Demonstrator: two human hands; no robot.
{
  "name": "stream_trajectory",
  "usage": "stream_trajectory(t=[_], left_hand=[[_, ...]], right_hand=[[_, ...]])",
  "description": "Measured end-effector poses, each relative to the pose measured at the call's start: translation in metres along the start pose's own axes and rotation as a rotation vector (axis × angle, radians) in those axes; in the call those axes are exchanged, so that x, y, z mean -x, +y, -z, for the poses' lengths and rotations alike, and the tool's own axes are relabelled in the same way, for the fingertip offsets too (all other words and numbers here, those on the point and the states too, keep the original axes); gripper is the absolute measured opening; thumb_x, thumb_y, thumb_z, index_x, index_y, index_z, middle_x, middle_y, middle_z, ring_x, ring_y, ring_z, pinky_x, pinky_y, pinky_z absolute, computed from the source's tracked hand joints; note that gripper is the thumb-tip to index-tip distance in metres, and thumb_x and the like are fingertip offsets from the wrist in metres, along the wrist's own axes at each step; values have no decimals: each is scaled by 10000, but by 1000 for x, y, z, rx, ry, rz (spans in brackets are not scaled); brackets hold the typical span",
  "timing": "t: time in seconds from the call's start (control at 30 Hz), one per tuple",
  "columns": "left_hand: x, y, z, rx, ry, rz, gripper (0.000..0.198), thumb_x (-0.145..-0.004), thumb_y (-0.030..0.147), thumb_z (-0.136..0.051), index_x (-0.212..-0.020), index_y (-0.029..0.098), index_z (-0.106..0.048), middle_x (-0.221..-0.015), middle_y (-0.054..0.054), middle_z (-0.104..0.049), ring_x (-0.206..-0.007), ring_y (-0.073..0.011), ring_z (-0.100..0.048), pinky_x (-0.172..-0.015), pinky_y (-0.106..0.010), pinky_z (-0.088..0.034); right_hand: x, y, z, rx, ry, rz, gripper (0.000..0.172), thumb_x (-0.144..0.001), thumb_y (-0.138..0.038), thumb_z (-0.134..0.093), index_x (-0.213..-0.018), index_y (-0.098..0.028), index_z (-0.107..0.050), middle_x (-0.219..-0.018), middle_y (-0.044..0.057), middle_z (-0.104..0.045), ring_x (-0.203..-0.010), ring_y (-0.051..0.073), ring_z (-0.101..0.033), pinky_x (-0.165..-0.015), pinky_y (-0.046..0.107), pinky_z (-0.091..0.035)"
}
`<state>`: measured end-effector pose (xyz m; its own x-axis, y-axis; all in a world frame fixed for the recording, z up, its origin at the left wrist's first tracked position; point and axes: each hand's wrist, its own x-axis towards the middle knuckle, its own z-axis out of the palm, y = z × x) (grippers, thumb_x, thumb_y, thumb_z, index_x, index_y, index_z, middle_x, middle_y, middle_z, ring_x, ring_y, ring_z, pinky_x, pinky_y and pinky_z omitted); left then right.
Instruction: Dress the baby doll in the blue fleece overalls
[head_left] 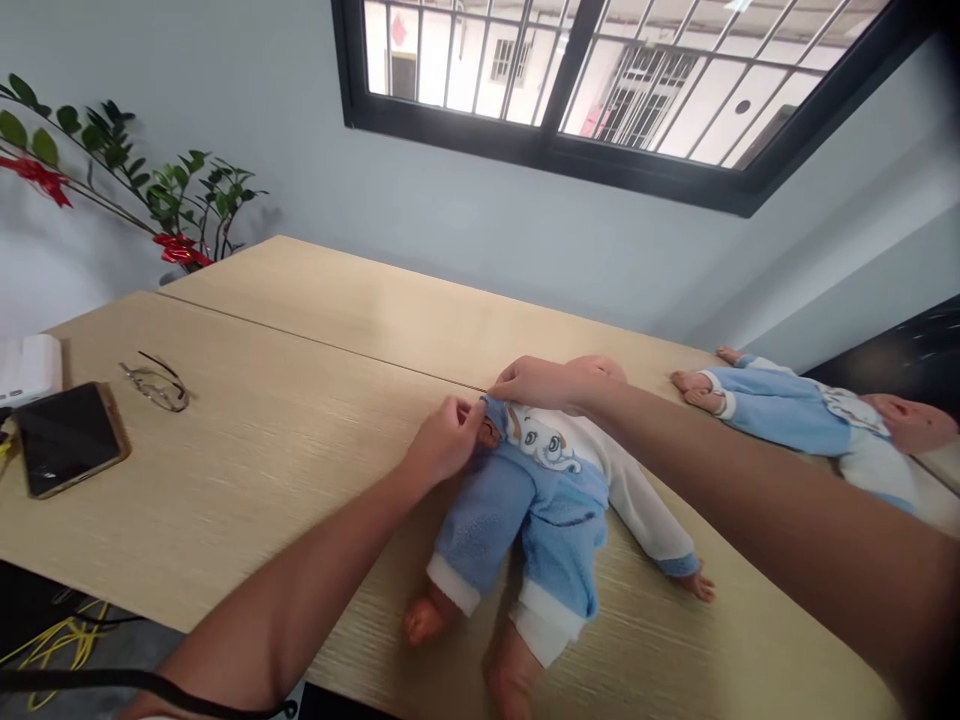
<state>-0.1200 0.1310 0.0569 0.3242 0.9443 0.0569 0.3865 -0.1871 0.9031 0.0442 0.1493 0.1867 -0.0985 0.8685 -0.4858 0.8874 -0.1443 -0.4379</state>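
A baby doll (555, 480) in a white and blue outfit with an elephant face on its front lies on its back on the wooden table (300, 430), feet towards me. My left hand (450, 435) pinches the blue sleeve cuff (495, 410) by the doll's small hand. Just beyond it, my right hand (536, 385) reaches across the doll's chest, its fingers closed on the same sleeve. That hand and forearm partly cover the doll's head (598, 368). The doll's other arm stretches out to the right.
A second doll (795, 410) in like clothes lies at the table's right. To the left are eyeglasses (157, 385), a phone (69, 440) and a white box-shaped device (30, 368). A potted plant (187, 200) stands beyond the far left edge, and a barred window (547, 90) is above.
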Motion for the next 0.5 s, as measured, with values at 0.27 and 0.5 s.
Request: stream_trajectory(t=[0.27, 0.5], left_hand=[[16, 15, -4, -11, 69, -63, 329, -949, 453, -628, -1186, 226, -611, -863, -42, -765, -809, -223, -728, -696, -289, -481], [19, 16, -3, -122, 87, -176, 319, -946, 410, -646, -1216, 242, -673, -923, -44, -784, -848, -229, -738, -745, -305, -499]], right_hand=[[-8, 0, -1, -111, 28, -98, 328, -860, -318, -628, -589, -192, -492, -602, -4, -453, -554, 117, -371, -524, 294, -297], [-20, -5, 3, -11, -27, -179, 365, -838, -349, -716, -590, -192, -498, -588, -20, -407, -552, 115, -351, -523, 289, -267]])
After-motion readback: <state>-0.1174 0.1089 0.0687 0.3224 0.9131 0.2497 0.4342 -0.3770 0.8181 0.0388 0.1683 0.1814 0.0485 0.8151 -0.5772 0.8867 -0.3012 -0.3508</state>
